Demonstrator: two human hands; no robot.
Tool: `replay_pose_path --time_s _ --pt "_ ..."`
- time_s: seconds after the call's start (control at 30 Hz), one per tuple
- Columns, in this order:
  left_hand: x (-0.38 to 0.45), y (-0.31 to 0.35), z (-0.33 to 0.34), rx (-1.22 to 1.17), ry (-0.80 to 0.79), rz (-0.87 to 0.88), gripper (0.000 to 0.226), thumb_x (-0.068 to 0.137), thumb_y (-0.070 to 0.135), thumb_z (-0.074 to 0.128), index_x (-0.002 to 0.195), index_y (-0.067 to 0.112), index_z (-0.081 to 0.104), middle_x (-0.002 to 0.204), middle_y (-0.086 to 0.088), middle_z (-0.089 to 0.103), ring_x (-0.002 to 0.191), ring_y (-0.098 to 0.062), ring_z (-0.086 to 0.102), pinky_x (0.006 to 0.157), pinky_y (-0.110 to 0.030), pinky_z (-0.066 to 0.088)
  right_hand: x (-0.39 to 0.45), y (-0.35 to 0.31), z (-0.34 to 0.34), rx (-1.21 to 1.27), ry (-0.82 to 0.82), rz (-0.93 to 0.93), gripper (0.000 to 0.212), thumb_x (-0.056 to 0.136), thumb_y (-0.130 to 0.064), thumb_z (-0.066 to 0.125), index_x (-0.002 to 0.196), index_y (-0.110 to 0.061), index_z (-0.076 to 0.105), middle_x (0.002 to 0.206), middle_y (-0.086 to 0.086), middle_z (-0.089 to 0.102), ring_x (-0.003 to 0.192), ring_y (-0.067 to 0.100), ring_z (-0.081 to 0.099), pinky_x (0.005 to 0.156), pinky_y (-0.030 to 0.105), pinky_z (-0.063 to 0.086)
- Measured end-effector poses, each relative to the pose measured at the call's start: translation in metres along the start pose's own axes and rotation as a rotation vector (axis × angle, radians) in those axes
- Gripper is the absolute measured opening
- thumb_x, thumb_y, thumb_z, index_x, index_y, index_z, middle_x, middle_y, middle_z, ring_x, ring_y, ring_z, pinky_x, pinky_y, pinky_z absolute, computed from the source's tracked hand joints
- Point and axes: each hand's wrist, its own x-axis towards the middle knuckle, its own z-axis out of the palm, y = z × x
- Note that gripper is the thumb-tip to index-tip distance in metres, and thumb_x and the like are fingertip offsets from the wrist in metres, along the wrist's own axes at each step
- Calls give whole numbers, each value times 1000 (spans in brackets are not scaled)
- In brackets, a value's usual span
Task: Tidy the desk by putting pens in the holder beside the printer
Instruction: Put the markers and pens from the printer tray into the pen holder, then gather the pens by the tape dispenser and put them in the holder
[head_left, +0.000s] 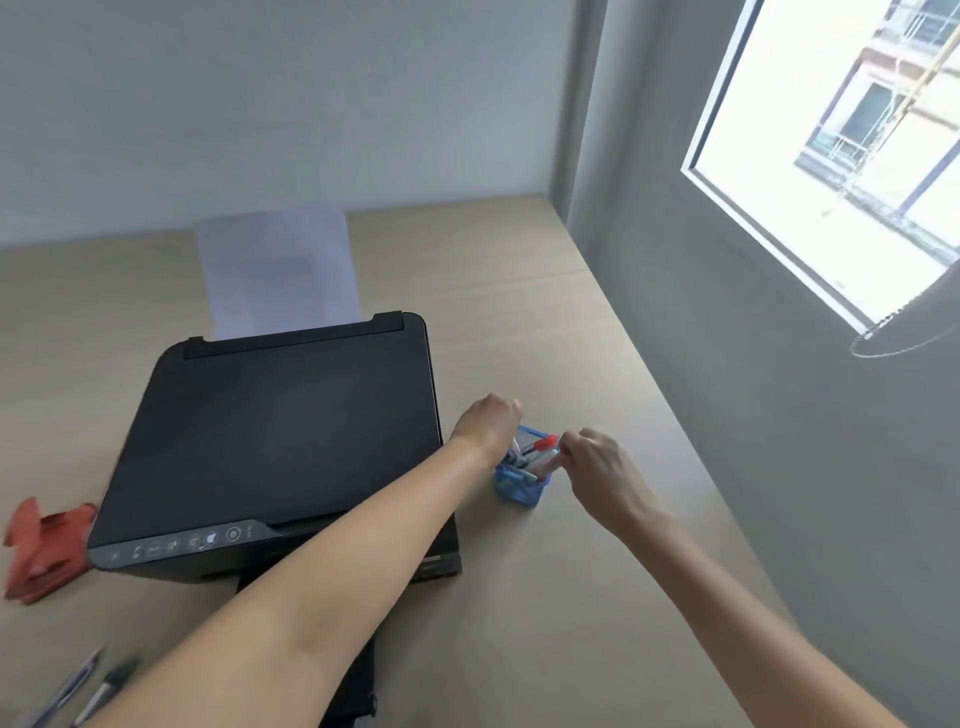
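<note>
Far left on the wooden desk (519, 291), a red folded object (44, 545) lies just beside the printer's front left corner, blurred, can't tell what it is. Bottom left corner, two loose pens (85, 686) lie side by side on the desk, dark and bluish, well apart from the holder. Centre: black printer (280, 436), lid shut, control strip along its front edge, white paper sheets (278, 275) standing up out of its rear feed. Left arm crosses over the printer's front right corner; left hand (485, 423) is curled at the back-left edge of the blue mesh pen holder (519, 486), fingers hidden behind the knuckles, so can't tell whether it grips the holder or a pen, only that it touches that side. The holder sits on the desk just right of the printer, with several pens inside, tips up and tilted. Right hand (602, 478) is at the holder's right rim, fingers pinched on a red-capped pen (545, 449) that leans over the holder opening, its lower end in among the others. Motion blur around both hands. Right of the desk is a grey wall (727, 415) with a bright window (852, 156).
</note>
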Motion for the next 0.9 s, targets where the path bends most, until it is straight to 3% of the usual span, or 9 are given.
replay_pose_path --time_s 0.13,0.23,0.37,0.5,0.63,0.77,0.9 --pt "7 7 17 103 -99 37 22 89 -5 53 108 2 62 105 -19 67 97 -35 65 82 -43 56 9 10 17 -13 -119 29 16 91 -12 49 86 -6 63 82 9 55 74 32 61 60 36 47" --pt "-3 5 12 30 -43 68 28 93 15 59 119 7 59 115 -15 64 109 -31 58 87 -43 54 4 13 16 -68 -95 59 19 92 -20 51 105 -15 64 89 14 60 82 35 60 65 37 45" --pt "-59 -15 -18 -237 309 160 37 91 18 61 127 11 57 122 -5 63 114 -19 53 95 -32 50 1 -2 0 -144 145 -50 25 86 -22 60 111 -21 62 93 10 62 85 35 56 72 40 43" --pt "-147 -60 -38 -461 575 97 24 93 18 60 117 16 63 109 4 66 100 -7 57 90 -15 46 6 -46 -11 -15 199 -204 29 87 -30 49 109 -18 63 95 7 63 86 32 57 74 38 43" --pt "-233 -137 -24 -489 759 -168 15 91 11 61 105 16 66 96 6 64 85 -4 61 78 -9 46 9 -121 -1 143 178 -392 32 90 -32 42 107 -16 64 91 5 62 85 29 59 75 37 46" --pt "-326 -224 19 -421 754 -581 12 93 15 58 101 17 66 91 6 67 78 -5 62 67 -1 40 -1 -214 29 214 141 -630 23 93 -23 47 105 -14 64 91 3 60 81 23 57 74 34 47" --pt "-398 -290 70 -388 611 -876 10 90 12 61 99 14 65 96 -1 67 90 -18 64 69 -19 46 -30 -300 77 236 6 -839 16 94 -15 52 104 -12 64 92 3 59 81 20 55 72 26 47"
